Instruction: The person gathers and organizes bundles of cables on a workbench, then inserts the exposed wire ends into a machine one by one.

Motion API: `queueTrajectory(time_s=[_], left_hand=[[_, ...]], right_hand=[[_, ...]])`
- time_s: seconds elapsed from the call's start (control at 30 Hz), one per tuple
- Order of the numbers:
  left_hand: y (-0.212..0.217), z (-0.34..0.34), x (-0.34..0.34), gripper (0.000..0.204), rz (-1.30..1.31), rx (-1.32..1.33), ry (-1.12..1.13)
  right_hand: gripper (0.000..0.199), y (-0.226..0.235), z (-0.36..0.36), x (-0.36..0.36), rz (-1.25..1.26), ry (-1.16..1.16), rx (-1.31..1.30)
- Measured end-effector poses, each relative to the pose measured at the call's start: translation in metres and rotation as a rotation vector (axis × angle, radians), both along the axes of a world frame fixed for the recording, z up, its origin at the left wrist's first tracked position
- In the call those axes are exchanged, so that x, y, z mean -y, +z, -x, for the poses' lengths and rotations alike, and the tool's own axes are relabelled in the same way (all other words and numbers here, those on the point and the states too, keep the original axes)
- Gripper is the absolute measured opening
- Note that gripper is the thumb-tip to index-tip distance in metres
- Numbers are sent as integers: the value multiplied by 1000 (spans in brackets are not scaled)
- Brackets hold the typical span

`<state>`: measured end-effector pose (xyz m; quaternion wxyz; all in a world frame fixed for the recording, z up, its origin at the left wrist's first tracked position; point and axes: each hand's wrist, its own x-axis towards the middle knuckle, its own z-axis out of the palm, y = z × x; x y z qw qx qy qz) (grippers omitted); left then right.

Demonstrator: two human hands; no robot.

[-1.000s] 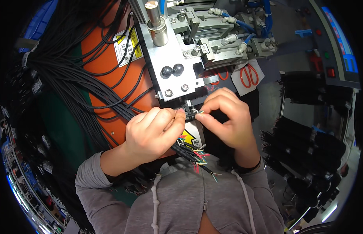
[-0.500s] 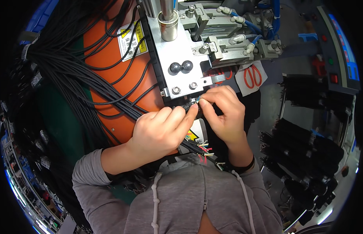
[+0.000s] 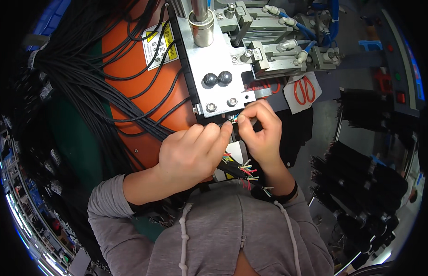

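Just below the front edge of a metal press head (image 3: 218, 60), both of my hands meet fingertip to fingertip. Thin coloured wires (image 3: 235, 118), blue, white and reddish, show between them. My right hand (image 3: 263, 133) pinches these wires between thumb and index finger. My left hand (image 3: 190, 149) is closed, its index fingertip against the wires' left side; what lies inside its curled fingers is hidden. Under the left hand, a bunch of black cables (image 3: 234, 169) comes out toward my body, with red, white, yellow and green wire ends fanned out.
A thick bundle of black cables (image 3: 85, 87) drapes over the orange machine body (image 3: 126, 87) on the left. Pneumatic cylinders (image 3: 273, 37) with blue hoses stand at the back. Red-handled scissors (image 3: 304, 89) lie at right. Beyond hang more black cable bundles (image 3: 361, 175).
The view has shifted slightly, so the machine sits a little further right. My right hand has moved slightly left relative to the press, and more of the coloured wires shows between the fingertips.
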<state>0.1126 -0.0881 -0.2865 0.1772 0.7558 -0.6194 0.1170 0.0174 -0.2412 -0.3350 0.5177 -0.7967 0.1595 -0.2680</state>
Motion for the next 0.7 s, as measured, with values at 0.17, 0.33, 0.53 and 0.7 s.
queueTrajectory(time_s=[0.17,0.33,0.53,0.7], left_hand=[[4,-3,1,36,-36,-45,25],[-3,-9,3,25,130,-83,-7],[12,0,-11,22,-46,-80,91],[11,0,-12,19,-72,-111,176]], right_hand=[[5,-9,5,-1,-586,26,-167],[6,-7,2,-8,-161,-10,-12],[5,-5,4,-3,-324,-13,-67],[14,19,-2,9,224,386,296]])
